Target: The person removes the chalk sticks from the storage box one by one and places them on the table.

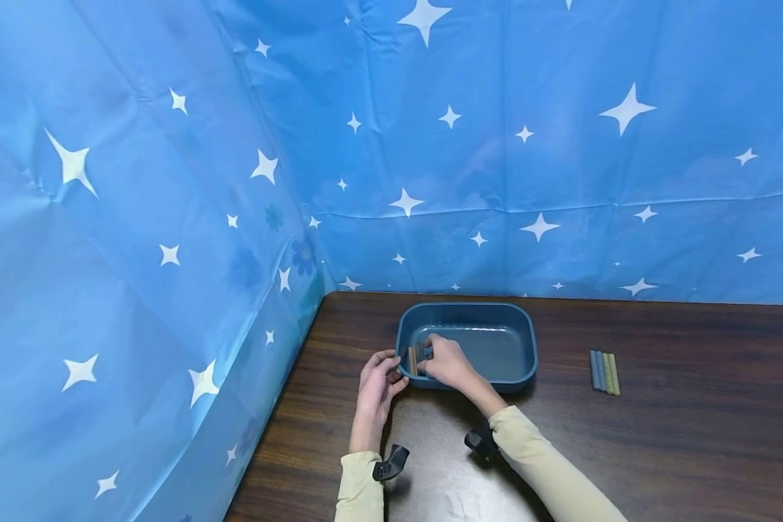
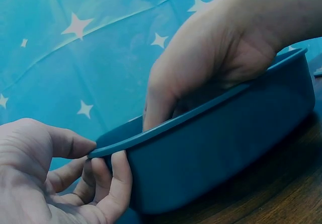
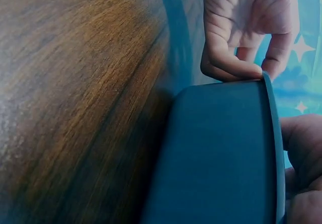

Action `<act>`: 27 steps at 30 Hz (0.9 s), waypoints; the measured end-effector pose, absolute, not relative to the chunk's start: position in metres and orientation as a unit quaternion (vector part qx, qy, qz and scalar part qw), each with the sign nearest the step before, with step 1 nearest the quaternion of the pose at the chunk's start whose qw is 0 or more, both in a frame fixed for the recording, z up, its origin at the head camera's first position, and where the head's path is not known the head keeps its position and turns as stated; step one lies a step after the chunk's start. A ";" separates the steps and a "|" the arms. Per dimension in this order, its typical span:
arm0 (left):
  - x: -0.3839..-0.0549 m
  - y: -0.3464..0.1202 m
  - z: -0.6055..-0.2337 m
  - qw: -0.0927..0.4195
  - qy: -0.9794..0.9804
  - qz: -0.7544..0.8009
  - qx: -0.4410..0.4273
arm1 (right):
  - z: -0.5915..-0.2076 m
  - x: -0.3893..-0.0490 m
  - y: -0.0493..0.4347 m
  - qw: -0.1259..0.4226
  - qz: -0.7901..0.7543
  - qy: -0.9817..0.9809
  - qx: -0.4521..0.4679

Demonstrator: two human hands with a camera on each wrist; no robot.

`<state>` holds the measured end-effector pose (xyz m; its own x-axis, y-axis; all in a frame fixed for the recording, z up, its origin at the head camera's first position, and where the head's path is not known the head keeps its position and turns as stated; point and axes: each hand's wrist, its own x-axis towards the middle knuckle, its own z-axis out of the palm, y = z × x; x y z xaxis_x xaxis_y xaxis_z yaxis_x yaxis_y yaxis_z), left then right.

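A blue rectangular basin (image 1: 510, 346) with rounded corners stands on the table. My left hand (image 1: 375, 388) pinches its rim at the near left corner, thumb over the edge and curled fingers below it, as the left wrist view shows. My right hand (image 1: 450, 362) reaches over the near rim into the basin's left end. Its thumb and index finger hold a short dark stick there by its ends, mostly hidden by the fingers. Beside it, along the left wall, lie a brown stick (image 1: 412, 361) and a grey stick (image 1: 420, 353). In the wrist views the basin's wall hides these sticks.
Several short sticks (image 1: 604, 373), blue-grey and olive green, lie side by side on the dark wooden table (image 1: 705, 406) right of the basin. A blue curtain with white stars (image 1: 483, 159) hangs behind the table and along its left side.
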<state>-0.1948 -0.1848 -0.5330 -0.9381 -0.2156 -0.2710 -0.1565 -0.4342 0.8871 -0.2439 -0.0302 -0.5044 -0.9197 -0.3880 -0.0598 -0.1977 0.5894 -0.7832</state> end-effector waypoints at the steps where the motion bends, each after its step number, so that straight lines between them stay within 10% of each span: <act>1: -0.195 -0.185 -0.533 0.019 -0.532 -0.828 0.176 | -0.505 -0.245 -0.031 0.112 -0.419 0.886 -0.167; 27: -0.196 -0.183 -0.534 0.028 -0.528 -0.829 0.182 | -0.510 -0.261 -0.051 0.142 -0.367 0.902 -0.176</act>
<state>-0.1956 -0.1827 -0.5342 -0.9319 -0.2392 -0.2727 -0.1461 -0.4405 0.8858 -0.2611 -0.0514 -0.5103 -0.8980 -0.4214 -0.1270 -0.2129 0.6685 -0.7126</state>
